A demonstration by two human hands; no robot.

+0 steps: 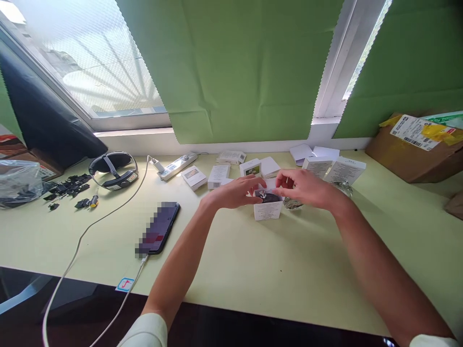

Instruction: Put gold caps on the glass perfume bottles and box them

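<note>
A small white box stands open on the pale green table, with a dark item and a small metal part showing at its top. My left hand rests at the box's upper left edge, fingers curled onto the top. My right hand is at the upper right edge, fingers bent over the opening and touching the flap. Both hands meet over the box. Just right of the box lies a crumpled clear plastic wrapper.
Several small white boxes lie behind my hands along the window sill. A phone on a white cable lies left, with a power strip, a head strap and small black parts. A cardboard parcel sits at right.
</note>
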